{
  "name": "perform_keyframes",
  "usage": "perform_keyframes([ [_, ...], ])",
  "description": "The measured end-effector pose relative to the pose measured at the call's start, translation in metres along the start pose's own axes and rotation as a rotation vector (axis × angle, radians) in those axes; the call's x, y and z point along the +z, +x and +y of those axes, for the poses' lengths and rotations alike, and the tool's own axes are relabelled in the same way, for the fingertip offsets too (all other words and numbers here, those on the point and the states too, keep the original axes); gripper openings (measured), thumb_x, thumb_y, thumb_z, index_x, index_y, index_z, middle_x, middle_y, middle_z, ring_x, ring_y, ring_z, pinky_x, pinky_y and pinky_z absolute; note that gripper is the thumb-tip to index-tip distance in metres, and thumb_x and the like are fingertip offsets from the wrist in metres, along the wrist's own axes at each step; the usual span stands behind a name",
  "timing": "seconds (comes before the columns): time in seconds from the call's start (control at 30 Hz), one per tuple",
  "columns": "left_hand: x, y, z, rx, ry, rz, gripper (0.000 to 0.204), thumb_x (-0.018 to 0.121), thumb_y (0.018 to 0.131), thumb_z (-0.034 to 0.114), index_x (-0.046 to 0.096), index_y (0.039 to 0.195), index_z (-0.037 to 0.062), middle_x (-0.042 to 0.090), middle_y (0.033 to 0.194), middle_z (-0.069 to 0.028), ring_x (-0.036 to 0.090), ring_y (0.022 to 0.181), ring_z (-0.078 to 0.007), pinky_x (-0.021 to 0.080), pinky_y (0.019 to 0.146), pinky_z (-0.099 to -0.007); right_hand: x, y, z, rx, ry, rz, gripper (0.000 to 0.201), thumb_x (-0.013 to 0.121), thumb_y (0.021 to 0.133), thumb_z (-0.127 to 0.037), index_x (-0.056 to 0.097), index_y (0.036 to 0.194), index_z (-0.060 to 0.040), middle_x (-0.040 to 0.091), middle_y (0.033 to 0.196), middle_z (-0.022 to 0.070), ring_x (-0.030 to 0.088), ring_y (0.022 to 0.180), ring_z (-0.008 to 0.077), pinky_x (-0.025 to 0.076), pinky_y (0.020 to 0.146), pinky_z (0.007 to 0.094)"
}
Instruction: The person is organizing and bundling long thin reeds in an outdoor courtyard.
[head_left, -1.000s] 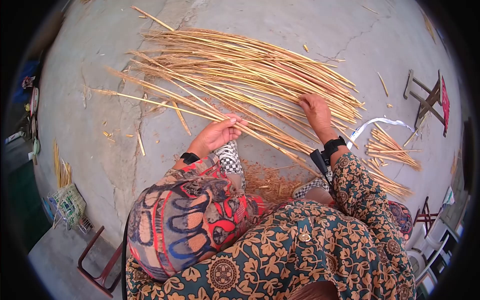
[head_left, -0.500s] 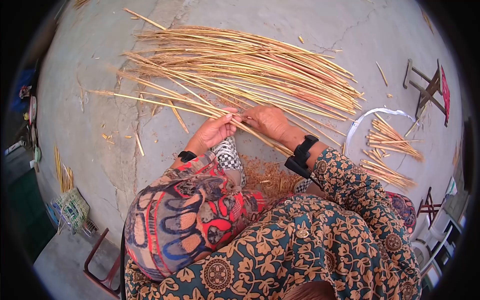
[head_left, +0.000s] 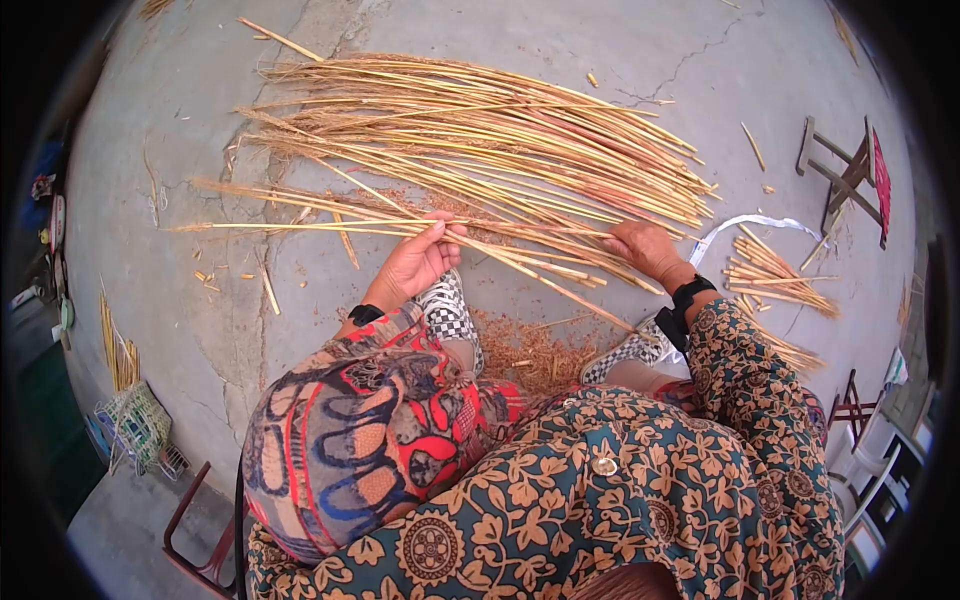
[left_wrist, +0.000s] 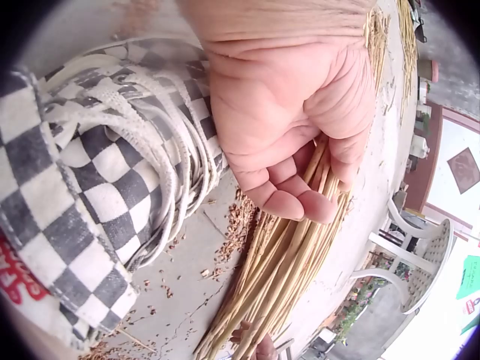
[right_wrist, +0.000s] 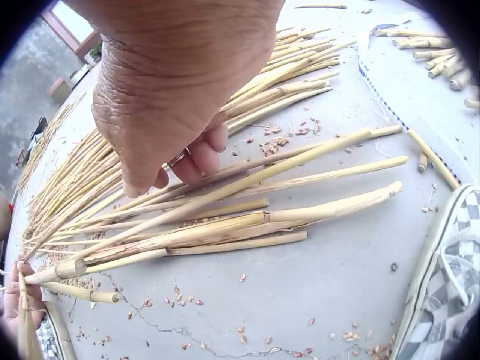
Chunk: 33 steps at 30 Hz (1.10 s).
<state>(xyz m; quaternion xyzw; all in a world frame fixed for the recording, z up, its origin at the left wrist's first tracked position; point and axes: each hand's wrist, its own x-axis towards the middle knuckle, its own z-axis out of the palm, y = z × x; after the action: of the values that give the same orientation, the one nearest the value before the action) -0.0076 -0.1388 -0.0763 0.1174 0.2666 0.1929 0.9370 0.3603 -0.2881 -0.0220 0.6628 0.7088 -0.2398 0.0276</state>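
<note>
My left hand (head_left: 413, 262) holds several long dry stalks (head_left: 512, 262) between thumb and fingers, above a checkered shoe (head_left: 448, 312). Their feathery tops point left, and their cut ends fan out to the right. In the left wrist view, the stalks (left_wrist: 289, 259) run out from under the curled fingers. At the near right edge of the large pile, my right hand (head_left: 648, 248) pinches a stalk with thumb and bent fingers. The right wrist view shows a ring (right_wrist: 177, 157) on that hand and the fingertips at a stalk (right_wrist: 240, 171); the thumb's grip is partly hidden.
A large pile of stalks (head_left: 480, 112) lies across the concrete floor ahead. Short cut stalks (head_left: 775, 275) lie at the right beside a white strip (head_left: 745, 222). Reddish chaff (head_left: 535, 355) covers the floor between the shoes. A folding stool (head_left: 850, 180) stands far right.
My right hand went from the pile in to the left hand, then back out right to the pile's near edge. The left hand keeps its stalks, whose ends now spread wider.
</note>
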Motion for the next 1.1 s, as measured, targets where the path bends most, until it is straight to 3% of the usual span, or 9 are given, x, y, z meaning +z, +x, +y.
perform_keyframes([
  [0.1, 0.005, -0.001, 0.002, -0.01, 0.031, -0.008, 0.031, 0.053, 0.094, 0.017, 0.048, 0.123, 0.0089, 0.064, 0.101, -0.0094, 0.062, 0.077, -0.014, 0.053, 0.072, -0.0293, 0.008, 0.0, -0.004, 0.029, 0.065, 0.057, 0.033, 0.046, 0.093, -0.041, 0.061, 0.099, -0.0127, 0.065, 0.089, 0.0105, 0.061, 0.082, 0.032, 0.05, 0.069, 0.0412],
  [0.23, 0.008, 0.0, 0.003, -0.028, 0.097, -0.028, 0.039, 0.054, 0.094, 0.016, 0.043, 0.13, 0.0077, 0.063, 0.102, -0.0101, 0.06, 0.076, -0.0137, 0.052, 0.072, -0.0278, -0.001, 0.032, -0.051, -0.058, 0.112, -0.044, 0.035, 0.043, 0.094, -0.042, 0.061, 0.101, -0.0125, 0.065, 0.086, 0.0113, 0.061, 0.078, 0.033, 0.05, 0.068, 0.0429],
  [0.4, 0.011, -0.001, 0.004, -0.053, 0.112, 0.011, 0.032, 0.055, 0.093, 0.017, 0.049, 0.123, 0.0082, 0.062, 0.102, -0.0088, 0.057, 0.077, -0.0127, 0.051, 0.072, -0.0283, -0.008, 0.054, -0.092, -0.091, 0.206, -0.19, 0.04, 0.042, 0.094, -0.045, 0.063, 0.101, -0.0123, 0.066, 0.085, 0.0117, 0.062, 0.08, 0.0333, 0.049, 0.07, 0.0452],
  [0.5, 0.009, -0.001, 0.002, -0.053, 0.083, 0.007, 0.021, 0.056, 0.093, 0.016, 0.056, 0.112, 0.0068, 0.063, 0.104, -0.0096, 0.058, 0.076, -0.0122, 0.051, 0.072, -0.027, -0.009, 0.058, -0.086, -0.081, 0.283, -0.04, 0.04, 0.043, 0.094, -0.045, 0.065, 0.1, -0.0126, 0.066, 0.086, 0.0123, 0.062, 0.08, 0.0343, 0.049, 0.071, 0.0455],
  [0.6, 0.006, -0.001, 0.0, -0.043, 0.068, -0.001, 0.019, 0.055, 0.093, 0.016, 0.056, 0.11, 0.0078, 0.062, 0.108, -0.0107, 0.059, 0.077, -0.0122, 0.052, 0.072, -0.0271, -0.023, 0.071, -0.053, 0.333, 0.261, 0.367, 0.026, 0.052, 0.091, -0.034, 0.067, 0.096, -0.0138, 0.064, 0.095, 0.0101, 0.061, 0.088, 0.0321, 0.05, 0.075, 0.0421],
  [0.7, 0.007, -0.001, 0.002, -0.03, 0.094, -0.023, 0.016, 0.054, 0.094, 0.016, 0.055, 0.108, 0.0093, 0.061, 0.112, -0.0125, 0.062, 0.08, -0.0122, 0.052, 0.072, -0.0267, -0.018, 0.079, -0.017, 0.374, 0.056, 0.532, 0.02, 0.055, 0.088, -0.028, 0.067, 0.094, -0.0136, 0.063, 0.093, 0.0089, 0.06, 0.089, 0.0307, 0.05, 0.075, 0.0405],
  [0.9, 0.009, -0.001, 0.003, -0.036, 0.096, -0.018, 0.014, 0.054, 0.094, 0.015, 0.054, 0.107, 0.0104, 0.06, 0.114, -0.0145, 0.062, 0.079, -0.0119, 0.052, 0.07, -0.0262, -0.008, 0.081, -0.012, 0.393, -0.071, 0.331, 0.015, 0.056, 0.085, -0.022, 0.066, 0.093, -0.0125, 0.061, 0.09, 0.0094, 0.06, 0.088, 0.0282, 0.05, 0.075, 0.0398],
  [1.1, 0.005, 0.0, 0.003, -0.046, 0.085, -0.024, 0.015, 0.055, 0.093, 0.014, 0.057, 0.106, 0.0089, 0.06, 0.114, -0.0154, 0.062, 0.08, -0.0128, 0.054, 0.07, -0.026, -0.001, 0.077, -0.013, 0.231, -0.212, 0.403, 0.013, 0.058, 0.082, -0.017, 0.062, 0.093, -0.0134, 0.062, 0.087, 0.0072, 0.06, 0.087, 0.0261, 0.046, 0.077, 0.0388],
])
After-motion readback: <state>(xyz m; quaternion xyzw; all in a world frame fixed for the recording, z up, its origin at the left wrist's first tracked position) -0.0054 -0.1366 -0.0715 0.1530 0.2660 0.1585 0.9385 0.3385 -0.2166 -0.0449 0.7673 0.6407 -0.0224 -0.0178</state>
